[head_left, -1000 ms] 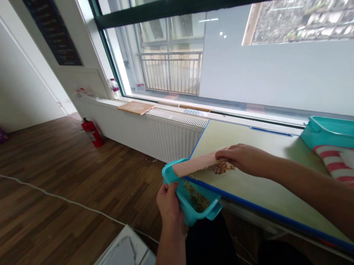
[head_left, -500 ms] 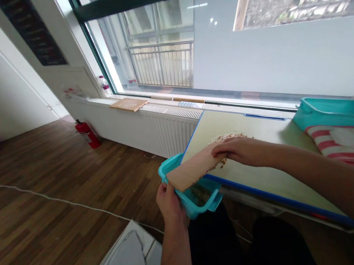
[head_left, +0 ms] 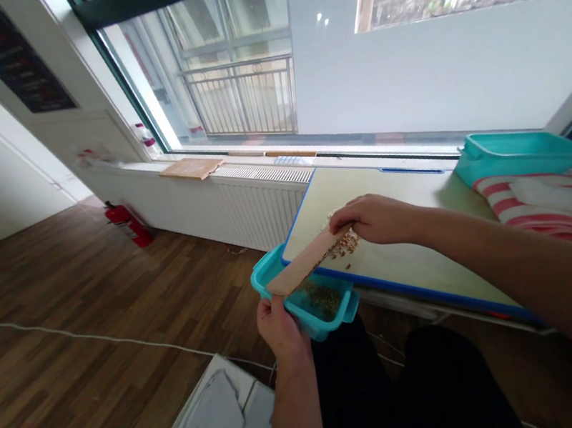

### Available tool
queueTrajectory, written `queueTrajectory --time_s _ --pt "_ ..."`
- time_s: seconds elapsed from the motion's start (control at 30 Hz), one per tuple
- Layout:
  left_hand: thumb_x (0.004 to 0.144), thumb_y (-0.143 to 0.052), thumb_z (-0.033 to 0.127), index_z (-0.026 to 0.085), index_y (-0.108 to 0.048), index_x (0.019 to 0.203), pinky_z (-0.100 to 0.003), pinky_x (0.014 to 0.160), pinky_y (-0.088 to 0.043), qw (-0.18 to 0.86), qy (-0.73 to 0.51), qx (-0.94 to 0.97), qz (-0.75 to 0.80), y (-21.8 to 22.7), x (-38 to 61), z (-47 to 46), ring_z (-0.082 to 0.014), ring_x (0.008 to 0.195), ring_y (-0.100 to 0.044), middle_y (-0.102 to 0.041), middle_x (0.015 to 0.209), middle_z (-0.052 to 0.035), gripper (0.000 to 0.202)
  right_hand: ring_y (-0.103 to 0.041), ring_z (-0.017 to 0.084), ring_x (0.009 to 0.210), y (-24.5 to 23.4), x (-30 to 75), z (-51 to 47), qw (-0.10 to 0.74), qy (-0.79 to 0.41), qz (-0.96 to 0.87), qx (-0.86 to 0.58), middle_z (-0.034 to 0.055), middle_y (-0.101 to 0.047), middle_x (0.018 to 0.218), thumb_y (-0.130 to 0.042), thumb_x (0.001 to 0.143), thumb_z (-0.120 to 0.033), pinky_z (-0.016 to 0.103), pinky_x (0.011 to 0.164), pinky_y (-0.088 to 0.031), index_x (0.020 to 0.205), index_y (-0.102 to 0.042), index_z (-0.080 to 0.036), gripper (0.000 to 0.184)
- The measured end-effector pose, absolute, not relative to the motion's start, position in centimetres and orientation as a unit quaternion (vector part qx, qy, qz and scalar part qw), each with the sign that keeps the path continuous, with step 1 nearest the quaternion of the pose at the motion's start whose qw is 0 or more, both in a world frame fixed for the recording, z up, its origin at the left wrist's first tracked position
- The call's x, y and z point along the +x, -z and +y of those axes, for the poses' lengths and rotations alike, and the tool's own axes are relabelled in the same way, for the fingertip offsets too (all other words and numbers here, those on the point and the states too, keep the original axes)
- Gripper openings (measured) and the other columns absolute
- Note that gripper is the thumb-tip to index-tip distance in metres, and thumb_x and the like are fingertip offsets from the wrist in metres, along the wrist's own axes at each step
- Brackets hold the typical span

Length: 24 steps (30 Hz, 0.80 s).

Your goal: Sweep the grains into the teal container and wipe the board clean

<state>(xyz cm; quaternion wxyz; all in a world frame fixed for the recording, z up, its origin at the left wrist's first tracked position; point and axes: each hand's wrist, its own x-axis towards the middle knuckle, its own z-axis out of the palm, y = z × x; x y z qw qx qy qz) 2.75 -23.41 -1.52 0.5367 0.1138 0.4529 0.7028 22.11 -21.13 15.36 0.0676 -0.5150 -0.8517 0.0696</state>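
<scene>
My left hand [head_left: 282, 327] grips the near-left rim of a turquoise plastic bin [head_left: 352, 305], which sits at the table's front-left edge. Small brownish grains [head_left: 324, 300] lie in its bottom. My right hand [head_left: 373, 218] is closed on the upper end of a piece of cardboard [head_left: 304, 262]. The cardboard stands tilted on its edge, one end over the bin and the other over the table [head_left: 423, 257]. Loose brown and pale bits [head_left: 345, 242] lie on the tabletop against the cardboard, partly hidden by it and my right hand.
A second turquoise bin [head_left: 526, 151] and a folded red-and-white striped cloth [head_left: 551, 208] are on the table's right. A radiator [head_left: 258, 211] runs below the window. A fire extinguisher [head_left: 128, 224] stands on the floor, where a white cable [head_left: 104, 337] crosses. A white box [head_left: 214, 413] is at lower left.
The cardboard has turned from lying fairly flat to a steeper tilt, uncovering more of the bits and the bin's inside. The left hand stays on the rim. The view has shifted slightly.
</scene>
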Motion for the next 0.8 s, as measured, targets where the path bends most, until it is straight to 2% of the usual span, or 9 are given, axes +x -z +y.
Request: queueTrajectory --time_s 0.2,0.27,0.33,0.5,0.6,0.8 --pt "0.061 -0.068 0.023 0.017 -0.058 0.081 -0.031 0.065 -0.051 0.545 -0.704 0.105 0.444 1.6 4.0 -24.0 -0.0148 0.066 -0.062 -0.064 0.072 0.0010 0.023 -0.060 0.015 0.087 -15.3 21.8 -21.8 0.086 -0.057 -0.860 -0.500 -0.0025 -0.069 0.093 -0.040 0.069 -0.006 0.026 0.081 -0.042 0.093 -0.067 -0.025 0.041" --pt "0.060 -0.069 0.023 0.017 -0.060 0.085 -0.032 0.069 -0.052 0.540 -0.708 0.113 0.441 1.6 4.4 -24.1 -0.0167 0.073 -0.063 -0.066 0.080 -0.0009 0.028 -0.060 0.014 0.087 -15.2 21.9 -21.8 0.090 -0.057 -0.864 -0.493 -0.0029 -0.069 0.093 -0.040 0.068 -0.006 0.026 0.080 -0.042 0.092 -0.067 -0.025 0.041" --pt "0.058 -0.070 0.021 0.017 -0.062 0.087 -0.032 0.069 -0.052 0.535 -0.712 0.113 0.441 1.6 4.6 -24.3 -0.0171 0.074 -0.063 -0.065 0.079 -0.0005 0.031 -0.060 0.014 0.086 -15.1 22.0 -21.7 0.092 -0.057 -0.866 -0.489 -0.0029 -0.070 0.092 -0.040 0.066 -0.005 0.025 0.080 -0.041 0.091 -0.068 -0.025 0.042" --pt "0.061 -0.066 0.022 0.019 -0.059 0.078 -0.026 0.058 -0.047 0.524 -0.697 0.116 0.476 1.2 5.0 -24.9 -0.0145 0.063 -0.059 -0.055 0.061 0.0040 0.019 -0.060 0.014 0.083 -15.3 21.7 -21.6 0.094 -0.054 -0.864 -0.491 -0.0024 -0.070 0.088 -0.040 0.066 -0.006 0.025 0.078 -0.041 0.088 -0.069 -0.024 0.041" --pt "0.063 -0.064 0.024 0.020 -0.058 0.080 -0.024 0.054 -0.043 0.517 -0.686 0.126 0.497 1.2 5.2 -25.3 -0.0122 0.057 -0.055 -0.053 0.061 0.0045 0.019 -0.059 0.013 0.079 -15.5 21.2 -21.5 0.102 -0.045 -0.863 -0.493 -0.0027 -0.070 0.083 -0.040 0.067 -0.007 0.025 0.079 -0.039 0.087 -0.069 -0.024 0.038" --pt "0.062 -0.066 0.028 0.019 -0.054 0.081 -0.018 0.040 -0.024 0.523 -0.668 0.109 0.518 1.4 5.6 -25.7 -0.0032 0.038 -0.028 -0.035 0.052 0.0105 0.024 -0.058 0.012 0.076 -15.8 20.6 -21.5 0.098 -0.052 -0.858 -0.501 -0.0033 -0.069 0.078 -0.042 0.066 -0.009 0.024 0.076 -0.038 0.085 -0.069 -0.023 0.037"
